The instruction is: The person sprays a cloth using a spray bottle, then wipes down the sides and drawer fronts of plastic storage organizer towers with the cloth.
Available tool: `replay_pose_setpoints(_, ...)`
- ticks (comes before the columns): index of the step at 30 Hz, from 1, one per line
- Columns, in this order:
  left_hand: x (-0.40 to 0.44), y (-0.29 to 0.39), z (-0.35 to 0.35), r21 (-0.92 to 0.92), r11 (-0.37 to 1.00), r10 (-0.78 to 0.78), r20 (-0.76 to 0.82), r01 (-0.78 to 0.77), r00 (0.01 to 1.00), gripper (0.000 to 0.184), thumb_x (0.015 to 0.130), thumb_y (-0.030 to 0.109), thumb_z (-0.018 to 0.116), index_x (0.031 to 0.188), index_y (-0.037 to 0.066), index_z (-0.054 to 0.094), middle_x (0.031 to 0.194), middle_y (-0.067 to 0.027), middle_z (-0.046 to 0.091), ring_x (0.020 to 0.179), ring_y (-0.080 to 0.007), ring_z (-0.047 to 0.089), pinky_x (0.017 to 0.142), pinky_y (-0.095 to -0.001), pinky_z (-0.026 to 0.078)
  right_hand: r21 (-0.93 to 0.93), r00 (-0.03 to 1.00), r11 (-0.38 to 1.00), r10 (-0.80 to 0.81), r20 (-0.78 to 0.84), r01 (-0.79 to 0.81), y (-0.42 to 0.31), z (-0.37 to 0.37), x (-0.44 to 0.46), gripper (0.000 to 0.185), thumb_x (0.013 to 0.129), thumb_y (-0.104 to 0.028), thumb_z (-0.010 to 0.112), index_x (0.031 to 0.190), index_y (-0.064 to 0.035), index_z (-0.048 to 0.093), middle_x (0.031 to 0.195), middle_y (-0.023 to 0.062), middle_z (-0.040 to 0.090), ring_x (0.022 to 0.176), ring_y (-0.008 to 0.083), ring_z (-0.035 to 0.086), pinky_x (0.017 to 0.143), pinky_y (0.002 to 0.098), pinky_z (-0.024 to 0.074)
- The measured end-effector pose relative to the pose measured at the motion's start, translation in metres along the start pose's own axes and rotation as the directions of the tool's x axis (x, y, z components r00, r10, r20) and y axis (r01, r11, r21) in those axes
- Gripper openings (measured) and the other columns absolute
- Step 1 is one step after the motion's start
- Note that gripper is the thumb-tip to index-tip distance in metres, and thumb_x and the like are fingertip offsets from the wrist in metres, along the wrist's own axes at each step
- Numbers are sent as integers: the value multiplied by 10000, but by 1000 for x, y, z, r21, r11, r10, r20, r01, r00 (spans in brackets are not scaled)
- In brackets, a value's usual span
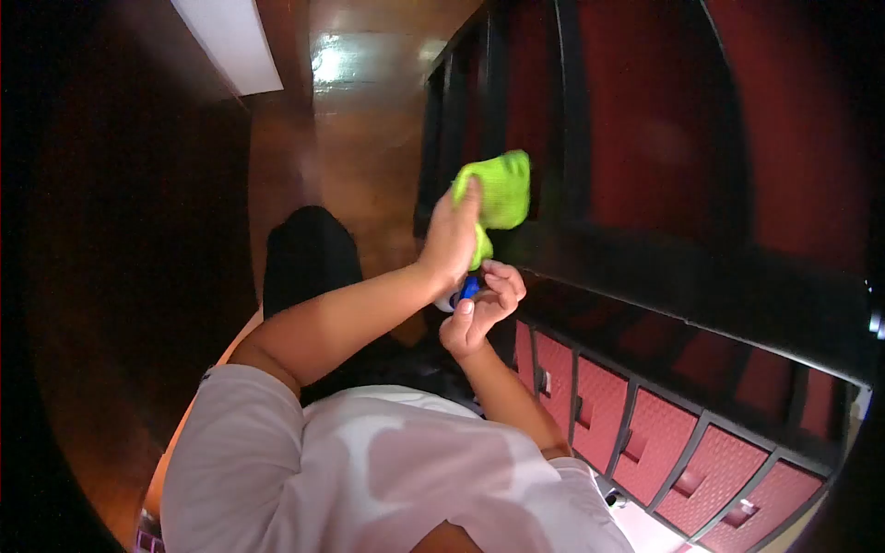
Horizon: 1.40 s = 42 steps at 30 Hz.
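Observation:
My left hand is closed on a bright yellow-green cloth, which sticks out past the fingers and hangs down a little below them. Just below, my right hand curls its fingers and thumb around a small blue object with a whitish part. It looks like the top of a bottle, but most of it is hidden by the hands. Both hands are close together in front of my body, beside a black slatted frame.
To the right stands the black frame with dark red panels behind its bars. Below it runs a row of pink woven drawers. A brown wooden floor stretches ahead, with a white panel at the upper left.

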State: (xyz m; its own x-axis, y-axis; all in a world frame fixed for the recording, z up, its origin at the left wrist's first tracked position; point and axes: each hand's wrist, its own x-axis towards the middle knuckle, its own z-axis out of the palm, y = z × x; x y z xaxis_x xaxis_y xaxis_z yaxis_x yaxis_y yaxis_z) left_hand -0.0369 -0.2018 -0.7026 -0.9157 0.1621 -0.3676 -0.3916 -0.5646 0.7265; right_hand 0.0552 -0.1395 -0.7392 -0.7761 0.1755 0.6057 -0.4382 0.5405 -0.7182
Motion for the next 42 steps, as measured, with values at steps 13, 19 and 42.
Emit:
replay_pose_setpoints(13,-19,44,39,258,672,595,370,-694,713,367,947,302,439,1062,-34,533,993,-184,582,954,-348,551,992,-442,323,-106,979,974,202,20,-198,12,6,-18,456,867,-207,475,1196,53,296,1231,226,285,1118,343,302,994,446,214)
replay_pose_setpoints(19,-20,54,34,-60,921,389,231,-386,892,420,979,346,385,1045,-27,568,971,-119,624,873,-192,596,790,-313,444,11,998,998,63,-26,-63,-14,4,4,322,871,-179,473,1095,15,345,1074,177,351,998,290,364,921,402,295)
replay_pose_setpoints(42,-59,-26,-16,-224,829,-389,426,512,817,367,944,366,460,1124,57,541,1061,-112,626,959,-260,619,894,-417,478,932,374,51,923,93,-359,160,-53,-34,678,871,-641,391,1223,-65,458,1142,115,554,1090,276,496,963,436,377)
